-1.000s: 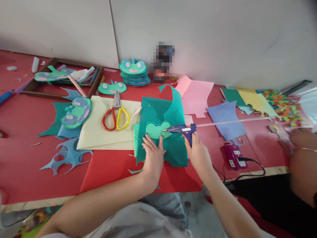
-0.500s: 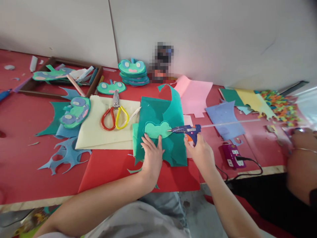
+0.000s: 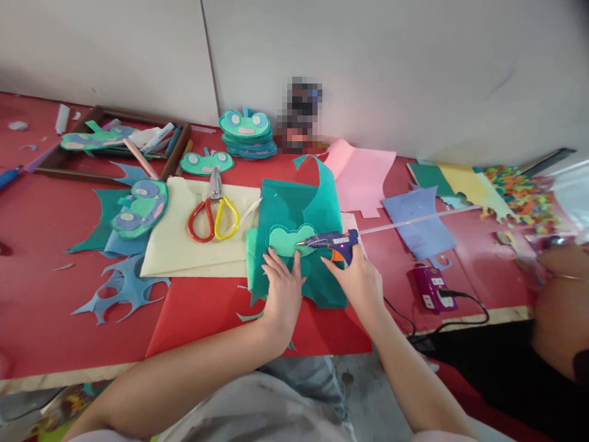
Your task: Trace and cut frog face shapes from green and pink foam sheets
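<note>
My right hand (image 3: 359, 279) grips a blue glue gun (image 3: 338, 240) with an orange trigger, a long glue stick trailing from its back end. The nozzle is over the middle of a light green frog-head felt piece (image 3: 283, 240). That piece lies on a slightly larger dark green outline, on top of a dark green felt sheet (image 3: 280, 196). My left hand (image 3: 283, 285) rests flat with its fingers apart, the fingertips at the lower edge of the light green piece. Scissors (image 3: 214, 212) with one red and one yellow handle lie on cream felt (image 3: 172, 245) to the left.
Finished frog faces are stacked (image 3: 248, 138) by the wall. A wooden tray (image 3: 105, 175) of markers stands at the left. Pink felt (image 3: 363, 175), a blue felt sheet (image 3: 416, 218) and a purple power strip (image 3: 430, 288) lie on the right. Another person's arm (image 3: 559, 307) shows at the right edge.
My right hand has moved left with the glue gun, bringing its nozzle from the right end of the light green piece to its middle. My left hand stays in place.
</note>
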### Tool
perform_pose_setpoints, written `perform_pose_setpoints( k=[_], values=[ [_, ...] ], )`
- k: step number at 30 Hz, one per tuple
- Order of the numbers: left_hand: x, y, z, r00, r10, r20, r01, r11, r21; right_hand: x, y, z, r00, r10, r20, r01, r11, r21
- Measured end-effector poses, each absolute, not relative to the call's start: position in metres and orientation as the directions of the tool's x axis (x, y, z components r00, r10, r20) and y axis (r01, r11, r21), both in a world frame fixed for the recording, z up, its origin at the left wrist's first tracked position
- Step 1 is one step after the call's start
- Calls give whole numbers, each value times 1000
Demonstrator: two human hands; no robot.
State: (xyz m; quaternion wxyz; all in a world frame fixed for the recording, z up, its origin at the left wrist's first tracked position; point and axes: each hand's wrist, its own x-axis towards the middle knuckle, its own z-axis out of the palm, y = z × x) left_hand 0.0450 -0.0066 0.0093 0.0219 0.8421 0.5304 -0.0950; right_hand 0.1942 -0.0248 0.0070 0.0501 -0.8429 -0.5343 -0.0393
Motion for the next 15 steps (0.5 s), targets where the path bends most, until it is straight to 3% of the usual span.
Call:
perform_pose_setpoints(
  k=[6,15],
  values=[
    [45,-7,11,415,892,-182,906,-423,-10,198,-28,5,359,927,105,932,-361,3],
    [45,-7,9,440,879,-183,869,-468,-160,201,-32,5,299,953,40,954,-298,-18]
  ],
)
